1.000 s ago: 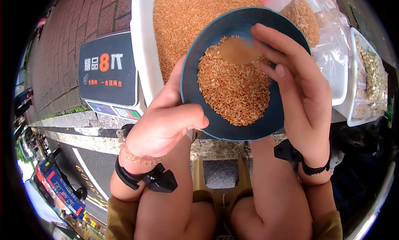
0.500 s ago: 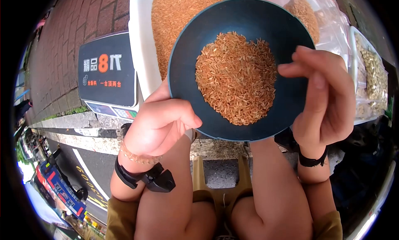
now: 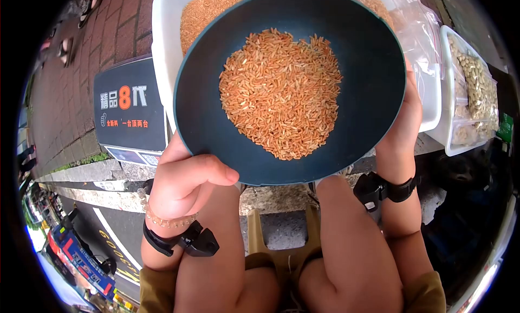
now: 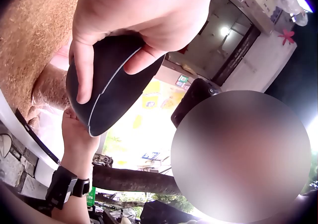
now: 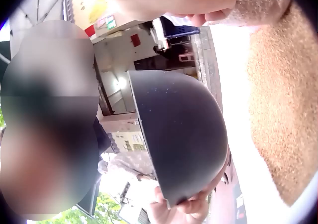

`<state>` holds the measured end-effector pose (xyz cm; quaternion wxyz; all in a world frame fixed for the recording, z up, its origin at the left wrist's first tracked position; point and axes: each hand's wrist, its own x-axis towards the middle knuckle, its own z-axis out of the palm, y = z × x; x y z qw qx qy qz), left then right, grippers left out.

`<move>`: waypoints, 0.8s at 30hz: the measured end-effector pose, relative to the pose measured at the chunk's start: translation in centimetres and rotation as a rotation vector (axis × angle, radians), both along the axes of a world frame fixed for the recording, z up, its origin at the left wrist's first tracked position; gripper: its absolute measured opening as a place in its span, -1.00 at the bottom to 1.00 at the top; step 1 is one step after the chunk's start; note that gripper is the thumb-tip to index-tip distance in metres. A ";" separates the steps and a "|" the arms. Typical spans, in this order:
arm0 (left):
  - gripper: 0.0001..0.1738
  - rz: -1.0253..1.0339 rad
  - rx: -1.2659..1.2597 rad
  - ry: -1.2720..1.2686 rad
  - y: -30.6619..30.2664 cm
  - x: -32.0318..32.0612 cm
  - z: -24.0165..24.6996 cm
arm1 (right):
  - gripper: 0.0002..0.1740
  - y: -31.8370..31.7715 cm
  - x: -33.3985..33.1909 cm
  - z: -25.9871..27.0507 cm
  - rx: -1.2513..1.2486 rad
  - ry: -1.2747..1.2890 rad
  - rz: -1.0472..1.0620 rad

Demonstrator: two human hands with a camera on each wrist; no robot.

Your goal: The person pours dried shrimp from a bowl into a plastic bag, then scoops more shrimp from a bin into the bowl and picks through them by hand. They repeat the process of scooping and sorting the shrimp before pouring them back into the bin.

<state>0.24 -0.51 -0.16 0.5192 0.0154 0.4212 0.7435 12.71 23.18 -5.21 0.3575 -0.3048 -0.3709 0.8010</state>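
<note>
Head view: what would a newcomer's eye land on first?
Probably the dark bowl, large at upper centre, with a reddish-brown heap of grain bright inside it and the left hand gripping its near-left edge. Next, the black panel with a big orange 8, left of the white tub.

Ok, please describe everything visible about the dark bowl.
The bowl is round, dark blue-green, plastic-looking, with a thin paler rim. Reddish-brown grains cover its middle. It is held up near the white tub. The left hand grips its edge; whether the right hand touches it is unclear.
</note>
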 end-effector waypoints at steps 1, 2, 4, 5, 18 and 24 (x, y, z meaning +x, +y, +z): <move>-0.44 0.009 -0.013 0.028 0.2 0.1 0.1 | -0.64 0.1 0.2 -0.5 0.005 0.000 -0.009; -0.34 -0.046 0.005 0.050 -0.1 -0.2 -0.4 | -0.66 0.1 0.3 -0.9 -0.053 0.021 -0.036; -0.27 -0.056 -0.053 0.090 0.3 0.1 0.2 | -0.71 0.1 0.2 -1.2 -0.104 0.042 -0.072; -0.19 -0.059 -0.116 0.131 0.5 0.3 0.5 | -0.71 0.0 0.2 -1.3 -0.103 0.043 -0.078; -0.07 -0.101 -0.223 0.330 2.0 0.6 1.4 | -0.77 -2.5 -0.6 -0.7 -0.058 -0.082 0.164; -0.06 -0.096 -0.179 0.327 2.2 0.6 1.5 | -0.79 -2.2 -0.5 -1.1 -0.053 -0.079 0.163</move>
